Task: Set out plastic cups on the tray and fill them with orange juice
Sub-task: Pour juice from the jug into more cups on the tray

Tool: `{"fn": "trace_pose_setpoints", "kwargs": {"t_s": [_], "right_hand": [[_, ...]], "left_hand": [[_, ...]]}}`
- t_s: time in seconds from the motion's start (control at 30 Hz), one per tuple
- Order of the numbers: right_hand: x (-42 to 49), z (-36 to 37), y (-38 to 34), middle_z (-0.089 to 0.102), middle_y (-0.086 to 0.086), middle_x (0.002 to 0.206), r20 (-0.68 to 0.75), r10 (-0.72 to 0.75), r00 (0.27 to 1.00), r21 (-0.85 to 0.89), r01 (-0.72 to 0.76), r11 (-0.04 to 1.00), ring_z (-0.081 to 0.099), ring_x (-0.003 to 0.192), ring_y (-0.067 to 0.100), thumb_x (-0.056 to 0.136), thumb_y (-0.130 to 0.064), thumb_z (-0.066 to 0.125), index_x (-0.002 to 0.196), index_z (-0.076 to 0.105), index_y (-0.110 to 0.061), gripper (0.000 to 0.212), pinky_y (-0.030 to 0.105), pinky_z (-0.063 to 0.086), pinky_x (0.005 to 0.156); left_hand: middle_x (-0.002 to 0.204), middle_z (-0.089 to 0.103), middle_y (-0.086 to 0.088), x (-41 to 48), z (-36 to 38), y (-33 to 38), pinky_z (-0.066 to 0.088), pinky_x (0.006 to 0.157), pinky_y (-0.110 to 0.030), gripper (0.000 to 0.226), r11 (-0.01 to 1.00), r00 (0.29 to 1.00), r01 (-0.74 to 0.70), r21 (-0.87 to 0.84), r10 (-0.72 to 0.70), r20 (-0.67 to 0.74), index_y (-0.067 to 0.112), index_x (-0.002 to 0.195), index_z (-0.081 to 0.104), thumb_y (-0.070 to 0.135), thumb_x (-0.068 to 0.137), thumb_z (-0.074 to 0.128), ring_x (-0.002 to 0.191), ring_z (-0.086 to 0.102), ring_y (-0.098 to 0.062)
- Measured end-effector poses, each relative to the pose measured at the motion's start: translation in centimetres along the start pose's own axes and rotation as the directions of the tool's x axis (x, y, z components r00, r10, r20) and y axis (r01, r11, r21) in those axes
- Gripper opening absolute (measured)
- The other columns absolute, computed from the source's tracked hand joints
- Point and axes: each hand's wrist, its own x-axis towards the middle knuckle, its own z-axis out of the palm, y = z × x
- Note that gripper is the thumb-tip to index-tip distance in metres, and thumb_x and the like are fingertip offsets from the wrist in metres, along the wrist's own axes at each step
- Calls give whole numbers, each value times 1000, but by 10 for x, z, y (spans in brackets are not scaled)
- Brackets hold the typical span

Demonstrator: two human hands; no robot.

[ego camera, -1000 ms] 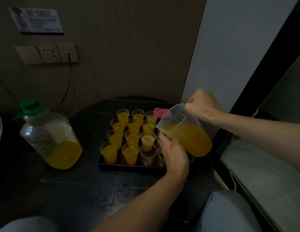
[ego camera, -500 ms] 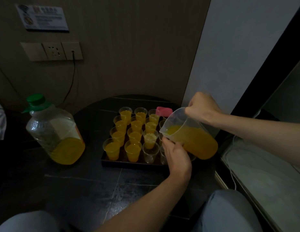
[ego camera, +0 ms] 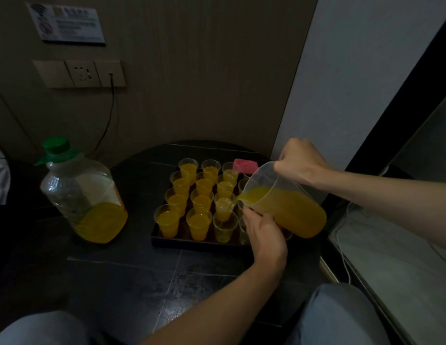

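A dark tray point(ego camera: 192, 241) on a black table holds several clear plastic cups, most full of orange juice point(ego camera: 168, 220). My right hand point(ego camera: 300, 161) grips the handle of a clear plastic jug point(ego camera: 286, 200) half full of juice, tilted left. Juice runs from its spout into a cup point(ego camera: 224, 207) in the third column. My left hand point(ego camera: 264, 231) supports the jug from below near the spout. In front of that cup stands a nearly empty cup point(ego camera: 224, 226). Cups on the tray's right side are mostly hidden behind my left hand and the jug.
A large clear bottle point(ego camera: 82, 192) with a green cap, a third full of juice, stands left of the tray. A pink object point(ego camera: 245, 165) lies at the tray's far right corner. Wall sockets point(ego camera: 81, 73) with a cable hang above. My knees show at the bottom.
The jug has tipped further and dropped slightly toward the cups; juice now streams from the spout into the third-column cup. My left hand stays under the jug.
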Motion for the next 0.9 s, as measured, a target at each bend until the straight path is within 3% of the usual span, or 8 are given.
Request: {"fn": "trace_pose_setpoints", "kwargs": {"t_s": [0.17, 0.3, 0.5, 0.7, 0.9], "right_hand": [[-2, -1, 1, 42, 4, 49, 7, -7, 1000, -2, 7, 1000, 44, 48, 20, 81, -8, 66, 52, 53, -9, 31, 30, 33, 47], [-2, -2, 1, 47, 5, 51, 25, -4, 1000, -15, 5, 1000, 48, 49, 21, 82, -10, 67, 55, 57, -7, 29, 30, 36, 48], [-5, -3, 1, 42, 3, 49, 31, -16, 999, -17, 16, 1000, 41, 46, 18, 84, -9, 67, 51, 49, -10, 38, 27, 32, 46], [-6, -7, 0, 45, 4, 51, 39, -12, 999, -17, 13, 1000, 44, 47, 18, 84, -10, 67, 55, 57, -9, 31, 26, 33, 45], [-9, -9, -3, 41, 3, 49, 52, -17, 998, -25, 19, 1000, 43, 47, 18, 84, -9, 67, 51, 49, -9, 38, 27, 33, 46]], "left_hand": [[132, 54, 9, -5, 2, 2, 45, 109, -53, 51, 1000, 1000, 4, -4, -4, -3, 44, 136, 42, 26, 88, 46, 122, 54, -16], [133, 51, 10, -8, 4, 1, 43, 110, -54, 56, 1000, 1000, -9, 12, 9, -4, 44, 139, 41, 26, 86, 48, 124, 52, -17], [133, 47, 11, -13, 5, 3, 43, 110, -53, 62, 999, 999, -34, 32, 34, 3, 41, 144, 38, 23, 86, 50, 125, 51, -18], [130, 46, 11, -15, 5, 4, 44, 110, -53, 57, 998, 999, -47, 40, 47, 8, 35, 144, 39, 13, 92, 50, 123, 50, -16], [130, 47, 8, -14, 7, 6, 46, 107, -53, 61, 997, 999, -43, 63, 43, -12, 33, 144, 39, 22, 86, 50, 121, 51, -17]]}}
